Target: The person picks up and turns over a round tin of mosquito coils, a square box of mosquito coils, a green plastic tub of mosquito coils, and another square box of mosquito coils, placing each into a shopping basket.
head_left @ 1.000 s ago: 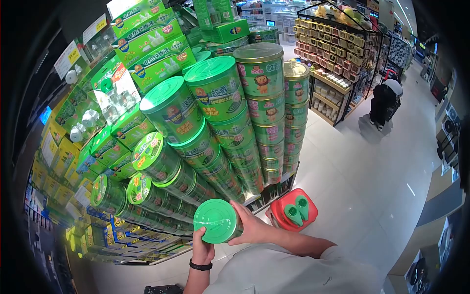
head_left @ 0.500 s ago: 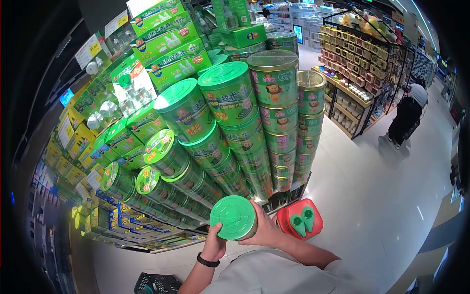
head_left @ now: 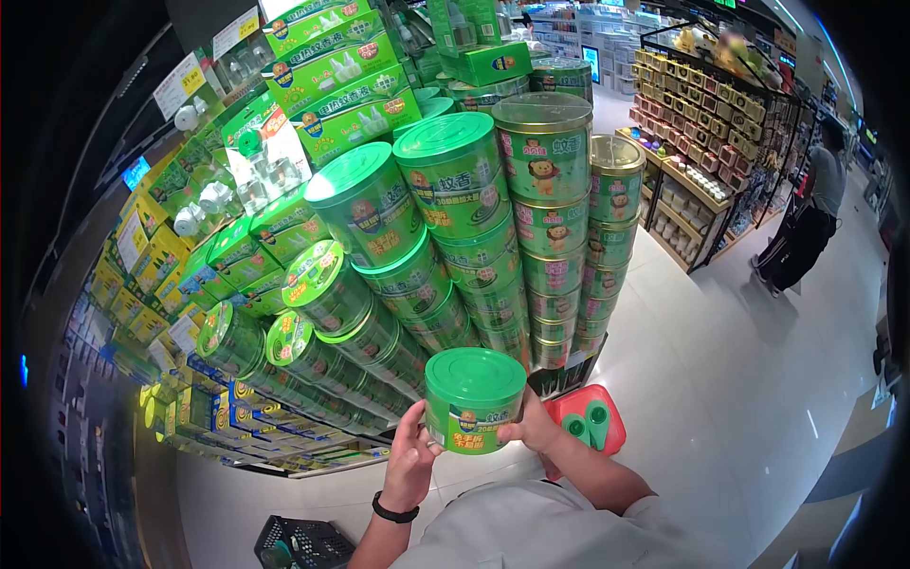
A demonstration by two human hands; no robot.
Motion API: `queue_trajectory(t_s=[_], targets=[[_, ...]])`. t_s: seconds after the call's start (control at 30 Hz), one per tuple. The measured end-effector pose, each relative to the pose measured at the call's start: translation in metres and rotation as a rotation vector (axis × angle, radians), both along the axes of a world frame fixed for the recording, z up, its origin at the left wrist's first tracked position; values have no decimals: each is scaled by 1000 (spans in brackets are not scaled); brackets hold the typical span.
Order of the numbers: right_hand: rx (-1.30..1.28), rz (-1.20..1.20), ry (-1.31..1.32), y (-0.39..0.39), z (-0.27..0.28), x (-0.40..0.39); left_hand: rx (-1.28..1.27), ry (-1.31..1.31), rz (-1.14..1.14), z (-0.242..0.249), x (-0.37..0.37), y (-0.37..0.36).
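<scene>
A green-lidded can of mosquito coils (head_left: 474,408) is upright before my body, its printed front label turned toward me. My right hand (head_left: 538,427) grips its right side, with the thumb on the front near the lower edge. Against the left side rest the fingers of my left hand (head_left: 409,463), partly curled, with the palm turned inward; a black band circles that wrist. Just beyond the held can rise tall stacks of matching green cans (head_left: 445,171).
Gold-rimmed cans (head_left: 542,171) and green boxes (head_left: 341,81) fill the display. A red container with green scoop-like items (head_left: 597,425) sits on the floor at right. A dark basket (head_left: 303,542) is at lower left. A person (head_left: 808,213) stands in the aisle by a shelf rack (head_left: 697,142).
The can has tipped upright, so its front label now shows, and it sits slightly higher and to the right. My left thumb has left the lid. The person in the aisle has shifted and straightened.
</scene>
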State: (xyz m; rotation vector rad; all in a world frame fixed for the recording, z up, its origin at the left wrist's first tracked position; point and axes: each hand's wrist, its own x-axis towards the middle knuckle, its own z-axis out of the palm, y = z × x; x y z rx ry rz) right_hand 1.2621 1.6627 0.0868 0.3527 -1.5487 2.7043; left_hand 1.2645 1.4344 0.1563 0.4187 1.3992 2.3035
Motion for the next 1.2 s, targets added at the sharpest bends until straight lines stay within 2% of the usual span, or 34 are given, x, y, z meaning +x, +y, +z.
queue_trajectory(t_s=[0.07, 0.2, 0.33, 0.43, 0.53, 0.7, 0.8, 0.9, 1.03, 1.13, 1.2], targets=[[-95, 51, -7, 2, 7, -1, 4, 14, 89, -4, 1, 0], [-111, -35, 4, 11, 23, 0, -49, -16, 123, -20, -3, -6], [-5, -114, 107, 28, 39, -4, -111, -127, 16, -41, -1, -11], [10, -158, 141, 36, 45, -3, -267, -176, -31, -53, 5, -7], [40, -202, 170, 43, 48, -1, -421, -118, -78, -59, 9, 1], [172, -307, 287, 61, 68, -2, -514, -75, -158, -62, 15, 12], [234, -382, 341, 69, 95, -5, -557, -37, -203, -68, 15, 12], [500, -545, 502, 80, 128, -14, -591, -5, -224, -78, 13, 9], [516, -617, 649, 86, 182, -32, -630, 19, -231, -81, 14, 7], [630, -806, 804, 87, 228, -51, -639, 39, -207, -89, 12, 1], [580, -823, 903, 86, 253, -72, -625, 24, -171, -93, 13, -5]])
